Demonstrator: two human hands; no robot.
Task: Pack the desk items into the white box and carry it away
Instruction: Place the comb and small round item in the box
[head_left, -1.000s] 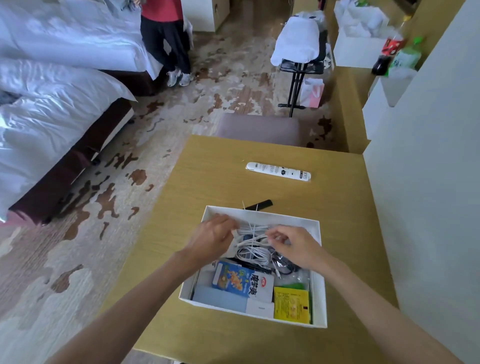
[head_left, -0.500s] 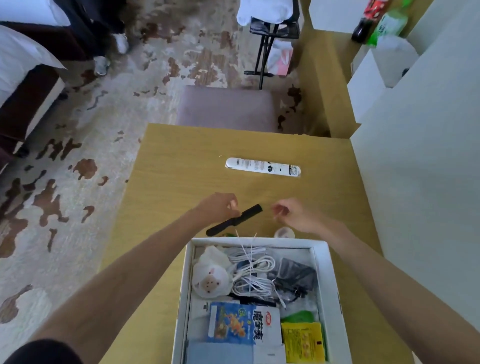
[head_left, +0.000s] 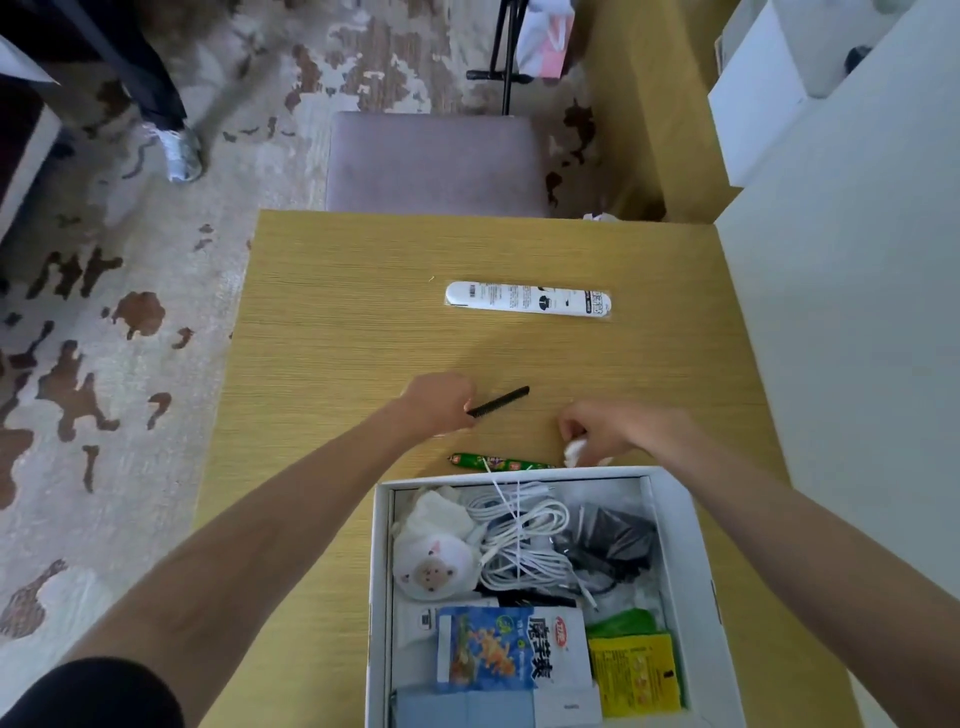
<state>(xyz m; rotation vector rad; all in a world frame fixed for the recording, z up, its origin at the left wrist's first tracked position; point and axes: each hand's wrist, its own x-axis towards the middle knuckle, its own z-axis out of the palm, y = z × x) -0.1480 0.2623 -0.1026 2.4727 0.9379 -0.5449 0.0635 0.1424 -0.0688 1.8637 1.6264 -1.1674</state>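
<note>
Sitting at the near edge of the wooden surface (head_left: 332, 322), your white box (head_left: 691, 551) stays within reach, already crowded with cables, snack packets and a plush sheep. Your left hand (head_left: 439, 402) closes its fingers on the black comb (head_left: 501, 401) to lift it; your right hand (head_left: 608, 431) pinches a crumpled white scrap (head_left: 574, 453), just beyond the box rim.

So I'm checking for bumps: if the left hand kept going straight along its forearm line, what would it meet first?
Probably the white packaged item, since the left hand already grips the black comb and bare desk lies between. Depth is unclear; it may pass just left of it.
</note>
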